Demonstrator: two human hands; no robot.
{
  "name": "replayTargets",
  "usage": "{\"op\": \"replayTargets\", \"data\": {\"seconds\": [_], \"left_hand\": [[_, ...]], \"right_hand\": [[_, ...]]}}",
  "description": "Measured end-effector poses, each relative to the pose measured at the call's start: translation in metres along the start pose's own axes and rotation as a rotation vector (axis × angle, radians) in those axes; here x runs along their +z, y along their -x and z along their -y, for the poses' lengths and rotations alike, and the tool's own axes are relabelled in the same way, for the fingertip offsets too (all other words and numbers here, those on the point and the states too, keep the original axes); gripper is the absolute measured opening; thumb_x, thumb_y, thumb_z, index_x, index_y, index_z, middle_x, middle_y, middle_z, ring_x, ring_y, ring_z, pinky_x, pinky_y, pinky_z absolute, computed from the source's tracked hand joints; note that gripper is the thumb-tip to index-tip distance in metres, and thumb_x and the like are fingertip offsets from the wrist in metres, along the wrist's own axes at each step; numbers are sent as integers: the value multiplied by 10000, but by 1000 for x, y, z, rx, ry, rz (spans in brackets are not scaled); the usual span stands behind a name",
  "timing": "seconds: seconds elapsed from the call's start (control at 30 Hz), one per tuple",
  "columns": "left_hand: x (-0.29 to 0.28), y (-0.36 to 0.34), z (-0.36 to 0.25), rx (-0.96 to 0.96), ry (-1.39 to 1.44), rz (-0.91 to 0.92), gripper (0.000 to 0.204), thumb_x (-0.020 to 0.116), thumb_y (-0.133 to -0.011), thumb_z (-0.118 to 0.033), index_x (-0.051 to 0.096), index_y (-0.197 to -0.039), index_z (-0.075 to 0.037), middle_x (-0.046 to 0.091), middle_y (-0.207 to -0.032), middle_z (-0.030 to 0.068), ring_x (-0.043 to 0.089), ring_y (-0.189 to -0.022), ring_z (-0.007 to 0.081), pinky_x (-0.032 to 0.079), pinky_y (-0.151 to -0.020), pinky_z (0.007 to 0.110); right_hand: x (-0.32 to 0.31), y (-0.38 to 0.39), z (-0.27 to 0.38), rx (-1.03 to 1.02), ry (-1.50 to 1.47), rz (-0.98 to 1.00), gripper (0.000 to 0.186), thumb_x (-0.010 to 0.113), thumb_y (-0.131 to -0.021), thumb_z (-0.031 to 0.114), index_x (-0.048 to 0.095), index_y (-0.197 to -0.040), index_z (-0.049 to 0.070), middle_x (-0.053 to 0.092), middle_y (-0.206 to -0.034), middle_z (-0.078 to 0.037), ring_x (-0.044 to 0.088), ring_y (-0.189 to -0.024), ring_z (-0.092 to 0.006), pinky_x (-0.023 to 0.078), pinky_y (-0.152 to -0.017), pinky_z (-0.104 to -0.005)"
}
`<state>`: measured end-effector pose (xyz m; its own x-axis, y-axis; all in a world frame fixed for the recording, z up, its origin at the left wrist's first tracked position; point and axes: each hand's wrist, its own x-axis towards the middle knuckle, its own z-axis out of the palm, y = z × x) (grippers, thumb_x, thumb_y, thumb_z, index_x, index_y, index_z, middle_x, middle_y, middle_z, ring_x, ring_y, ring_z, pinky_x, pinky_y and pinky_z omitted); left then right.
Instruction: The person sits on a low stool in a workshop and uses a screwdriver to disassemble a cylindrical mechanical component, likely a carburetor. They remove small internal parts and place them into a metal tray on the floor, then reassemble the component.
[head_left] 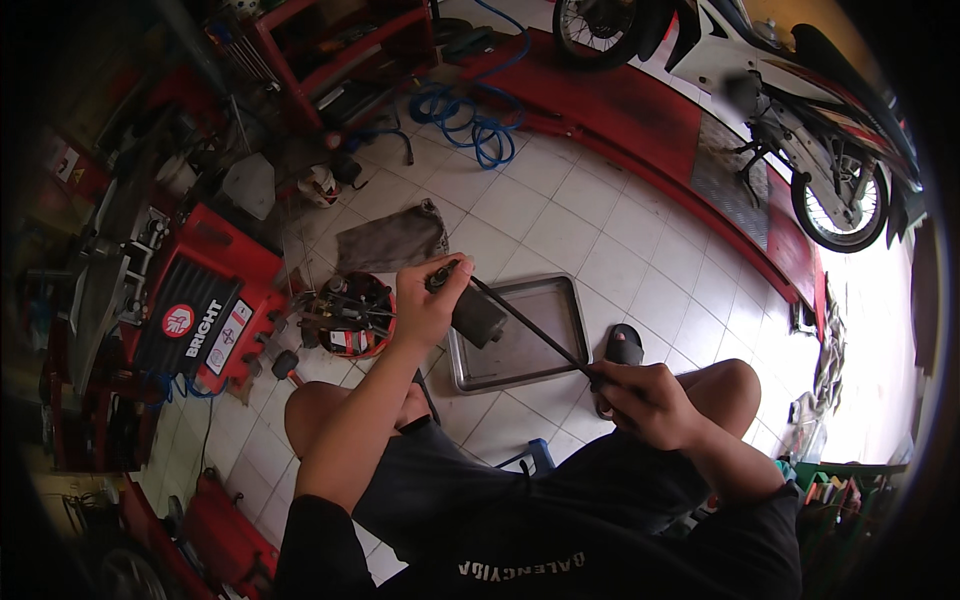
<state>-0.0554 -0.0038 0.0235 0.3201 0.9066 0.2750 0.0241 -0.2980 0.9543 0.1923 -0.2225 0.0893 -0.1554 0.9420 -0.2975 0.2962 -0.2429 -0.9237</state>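
My left hand (430,300) is closed around the top of a dark metal part with a thick cylindrical body (480,318); I cannot make out its exact kind. From there a long thin black rod (530,328) slants down to my right hand (648,402), whose fingers are wrapped round its near end. Whether the rod is joined to the cylinder is hidden by the left fingers. Both lie above a shallow metal tray (574,300) on the floor between my feet.
Left of the tray sits a round container of tools (350,310), with a dark rag (392,238) beyond it. A red machine (215,300) stands further left. Coiled blue hose (470,120) lies ahead, near a red lift platform (620,130) carrying a motorcycle (790,110).
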Motion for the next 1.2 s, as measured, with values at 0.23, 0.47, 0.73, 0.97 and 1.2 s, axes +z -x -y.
{"op": "replayTargets", "data": {"seconds": [0.23, 0.47, 0.73, 0.97, 1.2], "left_hand": [[-5, 0, -3, 62, -44, 62, 287, 682, -933, -211, 706, -932, 74, 674, -763, 86, 604, -725, 119, 466, -684, 272], [-10, 3, 0, 5, -18, -3, 298, 686, -937, -223, 693, -916, 75, 679, -776, 77, 582, -741, 114, 465, -702, 284], [-14, -5, -2, 84, 7, -69, 281, 690, -917, -197, 709, -904, 83, 712, -792, 126, 636, -711, 152, 485, -679, 295], [-45, -14, -20, 144, 161, -304, 228, 695, -921, -168, 715, -893, 57, 686, -763, 68, 612, -705, 117, 469, -662, 274], [-76, -34, -3, -418, 1039, -669, 195, 669, -928, -270, 673, -862, -88, 689, -845, 56, 676, -762, 186, 516, -626, 330]], "right_hand": [[7, 9, 13, 269, -638, -9, 350, 490, -1020, 43, 540, -1337, -96, 614, -854, -100, 587, -580, -149, 437, -472, -259], [8, -8, 19, -202, 310, -95, 326, 506, -994, 23, 585, -1286, -97, 621, -768, -61, 574, -599, -134, 432, -544, -256], [-8, -18, 7, 80, -170, -31, 367, 577, -970, 67, 583, -1301, -91, 661, -845, -104, 621, -739, -137, 482, -662, -290], [-71, -79, -28, 2, -495, 319, 409, 638, -930, 101, 587, -1313, -31, 641, -841, -142, 599, -578, -205, 470, -473, -279], [-47, -170, -192, 453, 152, 225, 345, 659, -925, 180, 642, -1226, 12, 714, -1036, -149, 710, -925, -266, 564, -771, -399]]}}
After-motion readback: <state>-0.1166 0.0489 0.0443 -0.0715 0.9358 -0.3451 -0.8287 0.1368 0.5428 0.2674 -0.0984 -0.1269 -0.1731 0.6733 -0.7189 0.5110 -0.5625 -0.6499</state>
